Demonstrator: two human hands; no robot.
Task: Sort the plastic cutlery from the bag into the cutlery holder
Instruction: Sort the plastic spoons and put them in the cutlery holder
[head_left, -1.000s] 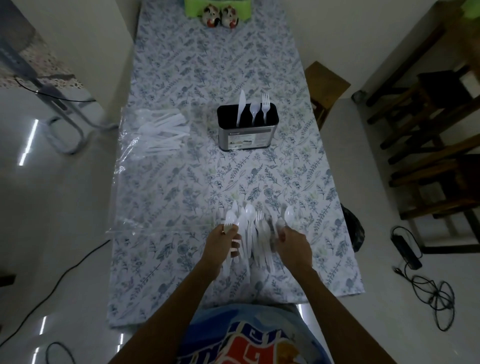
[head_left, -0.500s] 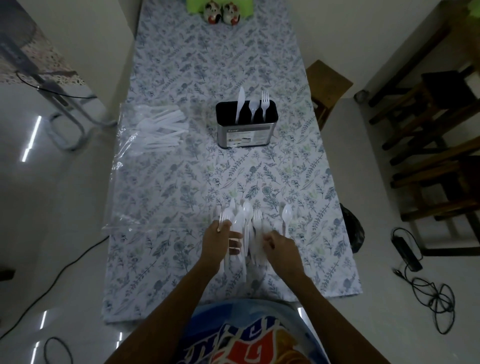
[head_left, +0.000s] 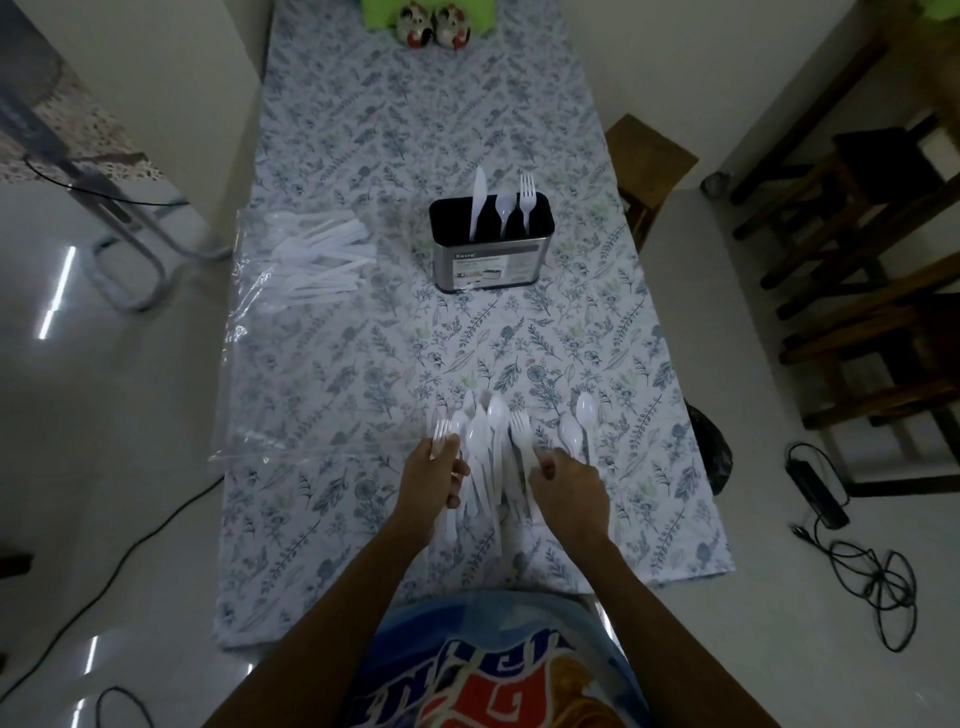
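On the near half of the floral tablecloth (head_left: 363, 364), plenty of bare room between the loose cutlery pile (head_left: 493, 457) and the cutlery holder (head_left: 491, 249), with the clear bag (head_left: 301, 260) at the left edge. Light, stiff, slick pieces, probably best pinched by the handles. Left hand (head_left: 434, 480) gripping a white fork (head_left: 441, 434), right hand (head_left: 569, 486) pinching a piece from the pile.

Right hand (head_left: 569, 486) now on fork (head_left: 521, 431)
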